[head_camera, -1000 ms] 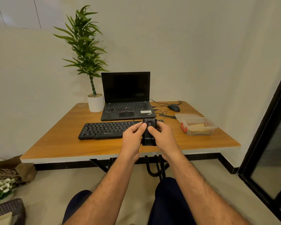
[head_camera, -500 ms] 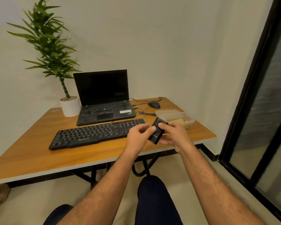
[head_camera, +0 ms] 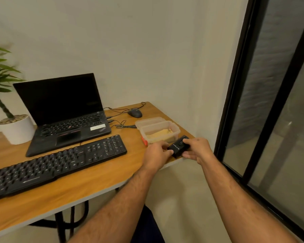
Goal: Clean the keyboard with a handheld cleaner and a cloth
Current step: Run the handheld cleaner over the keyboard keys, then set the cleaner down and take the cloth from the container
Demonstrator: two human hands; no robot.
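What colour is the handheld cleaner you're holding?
Black, with small white lettering; head view shows the handheld cleaner best.

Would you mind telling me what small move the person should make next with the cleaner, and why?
Probably carry the handheld cleaner left to the keyboard. Both the left hand and right hand grip it over the table's right corner, beside the plastic container, well away from the keys, which nothing touches yet.

Both forearms reached forward, bare, and came close together at the hands. The left hand pinched the near end of the handheld cleaner with curled fingers. The right hand gripped its far end, the thumb lying on top.
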